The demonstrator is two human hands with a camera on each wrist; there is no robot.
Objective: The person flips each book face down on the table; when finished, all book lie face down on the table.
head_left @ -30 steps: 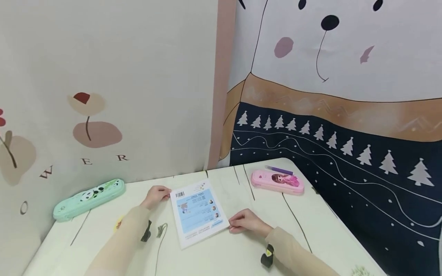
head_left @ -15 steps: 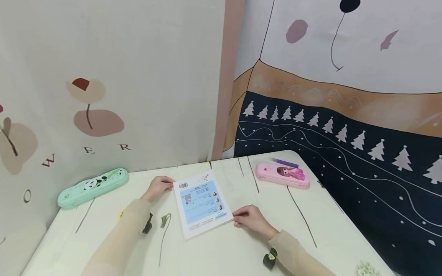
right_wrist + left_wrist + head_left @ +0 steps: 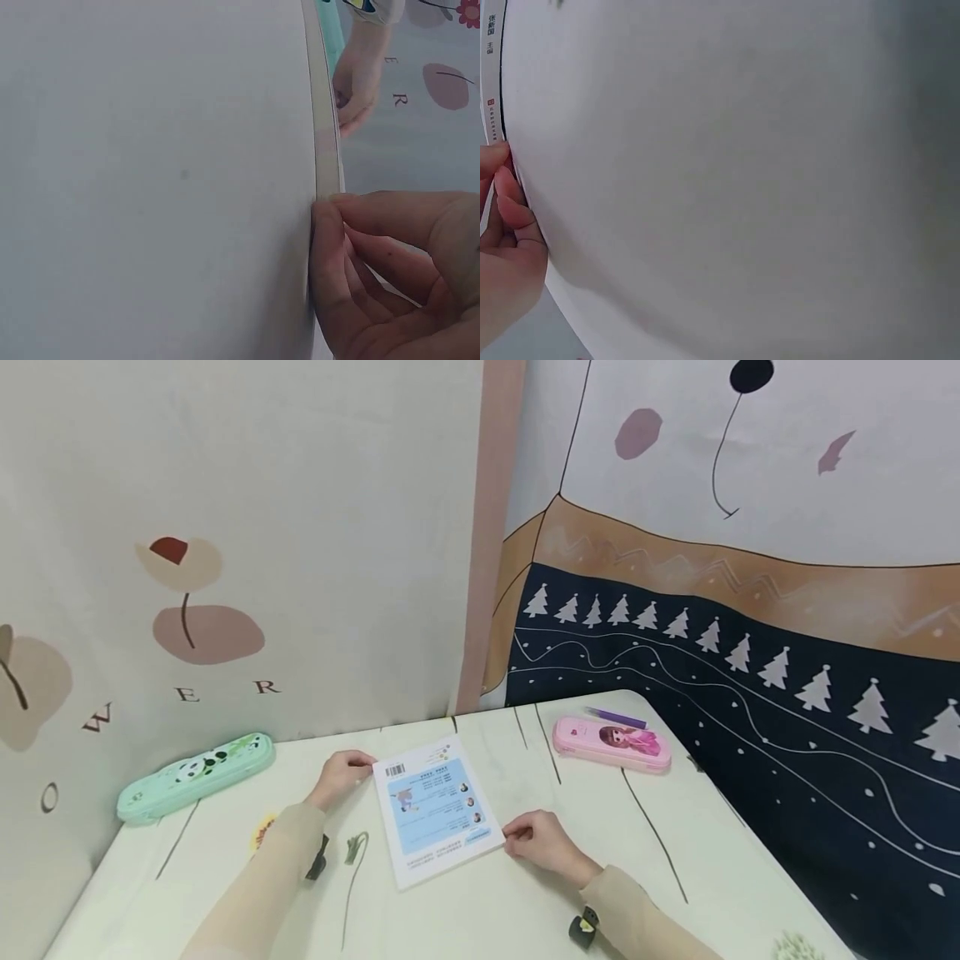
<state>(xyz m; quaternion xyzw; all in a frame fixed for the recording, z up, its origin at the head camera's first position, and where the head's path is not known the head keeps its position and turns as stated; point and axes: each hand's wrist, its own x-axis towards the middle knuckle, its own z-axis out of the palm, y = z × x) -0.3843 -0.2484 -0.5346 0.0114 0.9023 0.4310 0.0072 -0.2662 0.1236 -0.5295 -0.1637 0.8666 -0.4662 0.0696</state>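
Note:
A thin booklet [image 3: 435, 806] lies flat on the white table [image 3: 487, 910], pale blue back cover and barcode facing up. My left hand [image 3: 345, 774] holds its far left corner with curled fingers [image 3: 510, 210] against the printed spine [image 3: 490, 75]. My right hand [image 3: 536, 842] pinches the near right corner, fingertips [image 3: 337, 255] pressed to the booklet's edge [image 3: 324, 112]. The left hand [image 3: 356, 82] also shows far off in the right wrist view.
A mint green panda pencil case [image 3: 197, 774] lies at the far left by the wall. A pink pencil case [image 3: 611, 743] with a purple pen [image 3: 617, 717] behind it sits at the far right. Printed cloth hangs behind the table on both sides.
The head view shifted slightly. Both hands stay on the same corners of the booklet, which has barely moved.

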